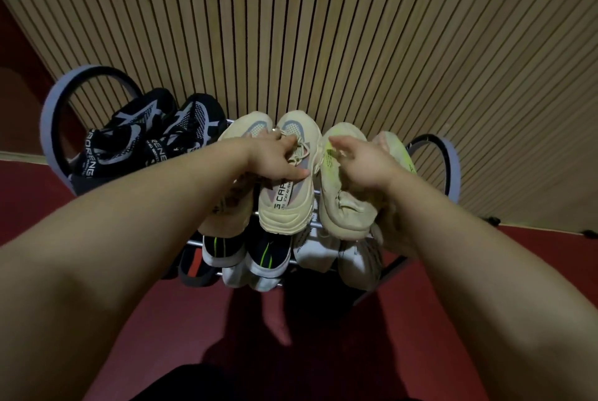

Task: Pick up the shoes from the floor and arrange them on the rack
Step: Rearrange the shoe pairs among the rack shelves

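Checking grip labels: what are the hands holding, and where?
The left hand pinches the beige shoe at its laces. The right hand lies on the lime-trimmed shoe; a grip cannot be told.

Bare forearms (155, 200), ring (274, 130) on left grip (275, 159), dark garment (194, 383) below

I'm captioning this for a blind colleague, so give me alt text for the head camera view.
Two arms reach over a shoe rack: the left hand curls its fingers into the laces of a cream sneaker, the right hand lies on a cream-and-yellow sneaker. Black sneakers sit leftmost; more shoes fill the tier below.
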`<state>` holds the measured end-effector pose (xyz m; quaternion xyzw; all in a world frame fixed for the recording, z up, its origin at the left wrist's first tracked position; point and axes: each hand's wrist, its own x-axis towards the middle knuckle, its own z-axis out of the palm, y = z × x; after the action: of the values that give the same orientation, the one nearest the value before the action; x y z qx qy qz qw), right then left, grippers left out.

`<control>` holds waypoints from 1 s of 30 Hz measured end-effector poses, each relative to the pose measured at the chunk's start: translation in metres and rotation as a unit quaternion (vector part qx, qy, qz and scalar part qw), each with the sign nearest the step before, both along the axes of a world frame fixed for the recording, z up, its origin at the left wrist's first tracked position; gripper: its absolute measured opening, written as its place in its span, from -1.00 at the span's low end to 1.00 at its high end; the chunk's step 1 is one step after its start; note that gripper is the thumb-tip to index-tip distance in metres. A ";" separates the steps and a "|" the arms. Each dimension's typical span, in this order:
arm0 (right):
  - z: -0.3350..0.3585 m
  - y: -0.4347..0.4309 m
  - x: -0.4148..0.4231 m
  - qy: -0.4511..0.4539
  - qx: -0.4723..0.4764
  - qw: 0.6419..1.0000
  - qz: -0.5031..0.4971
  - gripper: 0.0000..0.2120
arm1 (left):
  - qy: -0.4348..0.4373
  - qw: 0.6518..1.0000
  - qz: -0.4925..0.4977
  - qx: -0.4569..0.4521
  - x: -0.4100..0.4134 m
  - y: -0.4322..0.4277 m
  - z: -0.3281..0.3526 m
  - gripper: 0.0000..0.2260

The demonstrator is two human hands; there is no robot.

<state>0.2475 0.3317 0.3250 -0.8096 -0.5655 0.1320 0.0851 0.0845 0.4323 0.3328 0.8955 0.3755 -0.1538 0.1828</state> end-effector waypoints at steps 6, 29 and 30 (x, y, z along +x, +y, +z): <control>0.010 0.023 0.003 -0.092 -0.120 0.988 0.025 -0.42 | -0.002 1.000 0.003 0.020 0.034 -0.001 -0.005 -0.04; -0.001 0.037 -0.015 -0.062 -0.111 0.992 0.026 -0.46 | 0.007 0.998 0.033 -0.055 0.013 0.001 -0.010 -0.19; -0.002 0.041 -0.015 -0.044 -0.104 0.993 0.019 -0.49 | 0.002 0.997 0.017 -0.070 0.007 0.003 -0.003 -0.21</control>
<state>0.2322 0.3727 0.3234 -0.8081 -0.5674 0.1562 -0.0266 0.0918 0.4350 0.3303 0.8735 0.3798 -0.1786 0.2469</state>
